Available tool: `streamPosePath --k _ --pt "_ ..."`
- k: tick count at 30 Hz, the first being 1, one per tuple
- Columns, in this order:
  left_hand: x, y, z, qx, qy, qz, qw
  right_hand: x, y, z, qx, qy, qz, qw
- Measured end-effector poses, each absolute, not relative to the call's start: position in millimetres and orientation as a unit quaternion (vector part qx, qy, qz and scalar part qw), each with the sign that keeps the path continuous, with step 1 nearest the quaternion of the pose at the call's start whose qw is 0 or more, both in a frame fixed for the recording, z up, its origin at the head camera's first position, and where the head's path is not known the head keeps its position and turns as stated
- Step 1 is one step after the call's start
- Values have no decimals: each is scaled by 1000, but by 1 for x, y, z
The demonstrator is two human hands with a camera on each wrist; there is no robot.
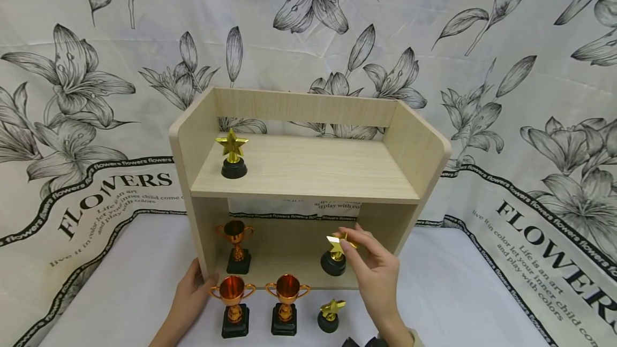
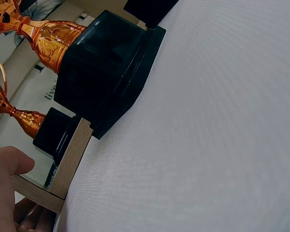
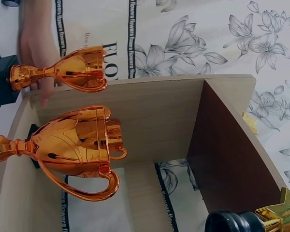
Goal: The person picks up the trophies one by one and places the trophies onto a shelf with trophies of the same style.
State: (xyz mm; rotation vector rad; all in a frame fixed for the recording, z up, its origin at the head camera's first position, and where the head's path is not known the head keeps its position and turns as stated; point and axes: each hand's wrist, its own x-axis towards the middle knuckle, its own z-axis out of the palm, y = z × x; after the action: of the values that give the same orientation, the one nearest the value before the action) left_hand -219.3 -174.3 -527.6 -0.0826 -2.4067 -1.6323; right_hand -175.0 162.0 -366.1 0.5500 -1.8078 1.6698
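A light wooden two-tier shelf (image 1: 303, 194) stands on the white cloth. My left hand (image 1: 190, 294) grips its lower left side panel; the left wrist view shows the thumb (image 2: 19, 160) and fingers on opposite sides of the board. My right hand (image 1: 375, 268) pinches a gold star trophy (image 1: 333, 265) by its star, in front of the lower tier's right part. Its round black base (image 3: 232, 223) hangs tilted in the right wrist view. On the lower tier's left stands a bronze cup trophy (image 1: 239, 261). Another star trophy (image 1: 233, 167) stands on the upper tier's left.
In front of the shelf stand two bronze cup trophies, a left one (image 1: 234, 320) close by my left hand and a middle one (image 1: 284, 319). A smaller gold star trophy (image 1: 328, 321) stands right of them. Flower-printed cloth (image 1: 482, 42) hangs behind.
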Motion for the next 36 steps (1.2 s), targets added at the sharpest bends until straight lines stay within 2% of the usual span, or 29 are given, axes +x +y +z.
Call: streamPosePath --k 17,36 --pt "-220 -175 -531 -31 -820 -559 117 -176 159 -361 217 -680 632 302" --pt "-220 -175 -529 -26 -826 -552 115 -184 154 -359 264 -657 627 325"
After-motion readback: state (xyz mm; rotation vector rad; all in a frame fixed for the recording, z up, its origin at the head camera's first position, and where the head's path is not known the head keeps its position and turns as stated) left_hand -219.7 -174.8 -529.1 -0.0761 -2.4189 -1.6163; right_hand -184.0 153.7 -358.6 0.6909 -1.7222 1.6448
